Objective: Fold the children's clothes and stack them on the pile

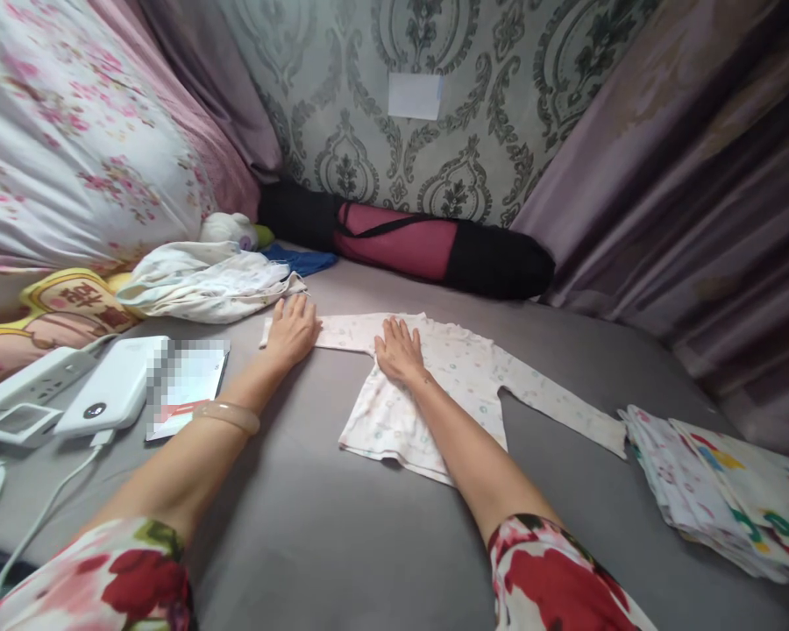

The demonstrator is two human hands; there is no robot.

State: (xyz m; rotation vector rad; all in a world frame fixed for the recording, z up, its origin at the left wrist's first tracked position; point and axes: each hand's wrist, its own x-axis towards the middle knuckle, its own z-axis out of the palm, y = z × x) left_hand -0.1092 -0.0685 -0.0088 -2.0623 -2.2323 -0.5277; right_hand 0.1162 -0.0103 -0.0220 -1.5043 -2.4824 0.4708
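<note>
Midway across the sheet (pixel 302 543), I see the shirt (pixel 464 377) spread flat, unfolded, left hand (pixel 293 329) open on its left sleeve, right hand (pixel 400 352) open on its body; folded clothes (pixel 729 491) lie right

Grey bed surface (pixel 302 526), spread white shirt (pixel 460 377), folded clothes (pixel 716 495), crumpled cloth (pixel 203 280), white power bank (pixel 118 377), black-and-red bag (pixel 408 244)

Place: home | Signs: damask wallpaper (pixel 427 145), curtains (pixel 637 175) (purplish), 1 folded-cloth stack (pixel 716 491)
</note>
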